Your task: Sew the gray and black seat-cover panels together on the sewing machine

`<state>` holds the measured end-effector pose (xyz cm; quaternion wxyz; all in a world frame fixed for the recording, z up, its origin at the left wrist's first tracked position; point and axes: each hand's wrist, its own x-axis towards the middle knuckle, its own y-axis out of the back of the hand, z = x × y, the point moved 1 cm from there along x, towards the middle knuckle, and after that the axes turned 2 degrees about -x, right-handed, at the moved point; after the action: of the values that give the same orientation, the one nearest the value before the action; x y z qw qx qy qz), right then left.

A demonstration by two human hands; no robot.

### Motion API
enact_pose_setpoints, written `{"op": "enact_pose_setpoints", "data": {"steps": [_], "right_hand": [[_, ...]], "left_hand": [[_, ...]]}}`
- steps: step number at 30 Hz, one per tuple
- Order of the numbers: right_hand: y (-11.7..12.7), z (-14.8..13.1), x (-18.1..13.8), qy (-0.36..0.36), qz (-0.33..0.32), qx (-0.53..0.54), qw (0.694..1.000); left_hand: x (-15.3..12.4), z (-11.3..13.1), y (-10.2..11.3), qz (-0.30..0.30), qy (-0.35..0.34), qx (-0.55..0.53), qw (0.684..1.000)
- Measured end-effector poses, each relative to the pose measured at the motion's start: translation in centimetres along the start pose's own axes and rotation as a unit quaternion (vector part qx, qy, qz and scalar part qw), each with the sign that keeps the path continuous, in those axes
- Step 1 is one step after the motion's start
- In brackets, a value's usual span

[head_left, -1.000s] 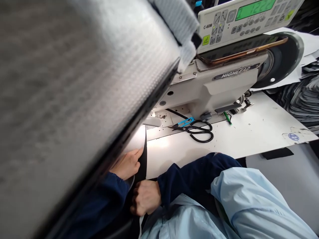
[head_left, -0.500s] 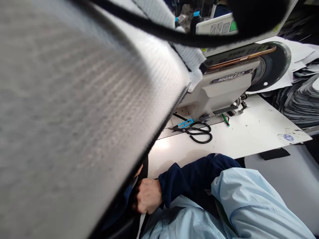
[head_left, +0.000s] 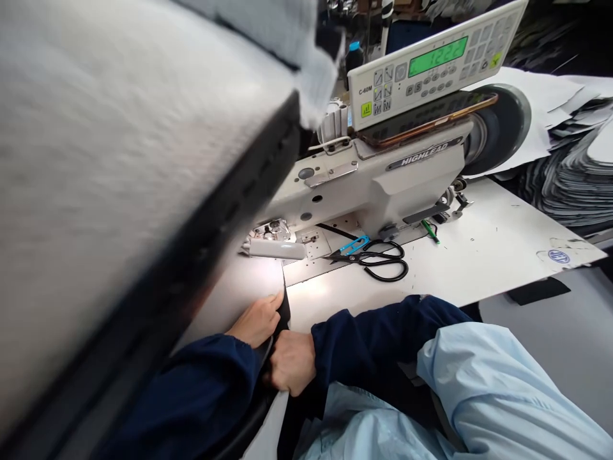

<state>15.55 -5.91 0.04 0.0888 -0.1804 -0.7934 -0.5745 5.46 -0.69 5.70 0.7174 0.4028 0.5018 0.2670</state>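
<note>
A large grey-white fabric piece (head_left: 105, 160) with a black edge band (head_left: 225, 204) rises close to the camera and fills the left of the view. Below it, my left hand (head_left: 256, 321) grips the dark edge of the fabric beside the sewing machine's needle area, fingers pointing toward the machine. My right hand (head_left: 293, 362) is just nearer to my body, closed in a fist around the same dark edge, with a pale strip hanging beneath it. The sewing machine (head_left: 412, 172) stands ahead; its needle is hidden behind a white guard (head_left: 276, 249).
Black-handled scissors (head_left: 383, 259) and blue thread snips (head_left: 355, 245) lie on the white table (head_left: 502, 236). A green pen-like item (head_left: 430, 231) is by the machine base. A phone (head_left: 426, 121) rests on the machine below the control panel (head_left: 435, 64). Stacked fabric pieces (head_left: 569, 185) stand right.
The big fabric piece has shifted left, uncovering my left hand, the needle area and the control panel. A black band across the top has gone from in front. My right hand moved slightly up and right.
</note>
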Motion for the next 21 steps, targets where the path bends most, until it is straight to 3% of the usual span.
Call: {"op": "enact_pose_setpoints", "data": {"steps": [8,17,21], "right_hand": [[4.0,3.3,1.0,0.021,-0.082,-0.029,0.996],[5.2,6.6,1.5,0.004,-0.114,-0.057,0.992],[5.2,8.4,1.7,0.002,-0.123,-0.066,0.990]], "left_hand": [[2.6,-1.6,1.5,0.019,0.000,-0.010,1.000],[5.2,-3.8,2.6,0.076,-0.039,-0.085,0.993],[6.0,-3.6,3.7,0.094,0.022,-0.069,0.993]]}}
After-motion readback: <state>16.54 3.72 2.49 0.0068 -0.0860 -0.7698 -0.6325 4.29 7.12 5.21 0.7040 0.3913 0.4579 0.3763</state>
